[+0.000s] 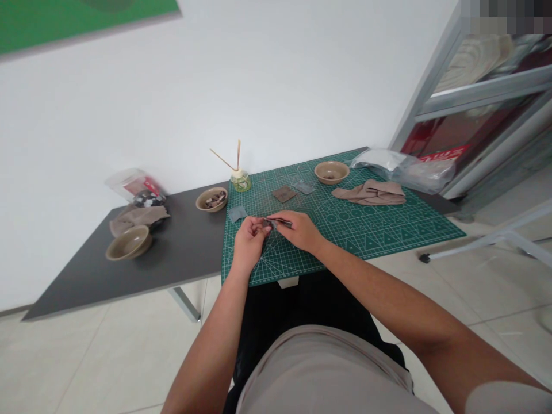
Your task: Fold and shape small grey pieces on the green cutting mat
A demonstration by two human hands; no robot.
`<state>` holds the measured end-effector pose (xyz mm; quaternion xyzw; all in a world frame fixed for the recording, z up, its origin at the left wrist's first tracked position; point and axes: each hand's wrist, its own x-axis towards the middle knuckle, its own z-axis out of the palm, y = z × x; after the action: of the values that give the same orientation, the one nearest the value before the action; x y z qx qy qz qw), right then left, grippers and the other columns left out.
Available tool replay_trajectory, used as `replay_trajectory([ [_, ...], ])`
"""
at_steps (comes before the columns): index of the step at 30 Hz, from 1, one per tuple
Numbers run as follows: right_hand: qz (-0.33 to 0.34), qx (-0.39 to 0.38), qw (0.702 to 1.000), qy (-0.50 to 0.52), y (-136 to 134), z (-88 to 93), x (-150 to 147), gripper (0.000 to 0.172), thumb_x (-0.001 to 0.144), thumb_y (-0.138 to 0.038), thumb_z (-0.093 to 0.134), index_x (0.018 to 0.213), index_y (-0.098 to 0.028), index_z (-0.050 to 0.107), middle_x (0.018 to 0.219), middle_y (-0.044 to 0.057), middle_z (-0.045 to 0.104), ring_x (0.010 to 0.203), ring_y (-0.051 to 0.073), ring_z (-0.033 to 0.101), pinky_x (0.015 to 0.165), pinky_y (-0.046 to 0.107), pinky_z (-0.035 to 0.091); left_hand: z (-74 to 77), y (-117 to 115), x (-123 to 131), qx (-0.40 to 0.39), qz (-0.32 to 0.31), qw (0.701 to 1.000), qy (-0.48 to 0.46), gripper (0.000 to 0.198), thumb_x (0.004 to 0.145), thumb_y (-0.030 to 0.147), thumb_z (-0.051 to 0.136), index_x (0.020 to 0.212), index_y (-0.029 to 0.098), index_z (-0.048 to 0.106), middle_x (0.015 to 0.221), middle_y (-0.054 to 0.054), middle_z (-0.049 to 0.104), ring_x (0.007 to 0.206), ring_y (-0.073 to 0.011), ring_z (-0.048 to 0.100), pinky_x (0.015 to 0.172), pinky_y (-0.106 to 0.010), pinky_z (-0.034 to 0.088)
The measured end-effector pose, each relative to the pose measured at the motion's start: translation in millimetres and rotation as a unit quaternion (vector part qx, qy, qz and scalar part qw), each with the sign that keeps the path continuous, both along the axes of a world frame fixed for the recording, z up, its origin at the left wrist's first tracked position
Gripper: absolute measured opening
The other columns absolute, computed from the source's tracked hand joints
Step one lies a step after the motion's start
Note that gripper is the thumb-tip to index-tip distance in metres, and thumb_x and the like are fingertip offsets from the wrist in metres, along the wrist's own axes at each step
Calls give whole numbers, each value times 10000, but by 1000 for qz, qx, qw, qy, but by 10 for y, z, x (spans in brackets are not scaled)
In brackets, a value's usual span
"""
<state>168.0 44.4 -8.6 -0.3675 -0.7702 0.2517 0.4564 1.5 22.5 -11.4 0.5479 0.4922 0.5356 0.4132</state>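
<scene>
Above the green cutting mat [371,227] my two hands meet, fingers bent and close together. My left hand [249,244] pinches a small dark grey piece [268,223]; its exact kind is too small to make out. My right hand [302,230] is closed on a thin dark flat thing that reaches the same piece, mostly hidden by the fingers. Just beyond my left hand lies a grey square sheet [237,214]. Farther back on the mat are a brown square sheet [284,194] and a clear small bag [303,187].
A bowl of small brown pieces [215,200] stands left of the mat, near a reed diffuser [240,181]. Another bowl [331,172], a brown cloth [371,194] and a plastic bag [405,169] are at right. Far left are stacked bowls [129,242] and a second cloth [138,217].
</scene>
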Motion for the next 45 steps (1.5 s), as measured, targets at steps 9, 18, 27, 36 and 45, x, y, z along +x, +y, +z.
replay_trajectory([
  [9,-1,-21,999,38,21,-12,15,161,882,-234,642,991,-225,761,964,25,770,898,171,712,828,287,534,-38,7,-10,14,16,999,30,138,757,253,668,860,210,587,655,41,609,627,-133,572,639,-256,431],
  [18,20,-31,998,43,21,-25,19,167,867,-274,677,1004,-240,768,971,24,772,888,175,718,810,292,543,12,-9,-6,10,-3,999,38,112,753,243,655,803,215,558,628,41,613,605,-133,576,619,-252,435],
  [27,33,-46,997,51,24,-21,30,139,860,-283,686,960,-228,765,923,13,765,866,171,708,790,287,522,3,-14,-11,1,-7,999,32,94,754,230,644,793,218,559,686,26,649,619,-139,601,631,-264,457],
  [36,17,-49,998,47,-1,3,30,112,842,-267,704,922,-212,760,865,9,750,799,156,685,720,255,485,-19,-6,-32,4,-12,1000,24,112,760,243,651,833,214,570,709,19,671,615,-141,604,639,-272,458],
  [45,23,-50,998,34,-7,16,30,125,855,-274,688,942,-209,749,886,21,742,801,155,665,727,261,459,13,-13,-19,-2,-20,1000,18,113,753,242,646,807,209,553,682,32,642,594,-128,570,616,-259,436],
])
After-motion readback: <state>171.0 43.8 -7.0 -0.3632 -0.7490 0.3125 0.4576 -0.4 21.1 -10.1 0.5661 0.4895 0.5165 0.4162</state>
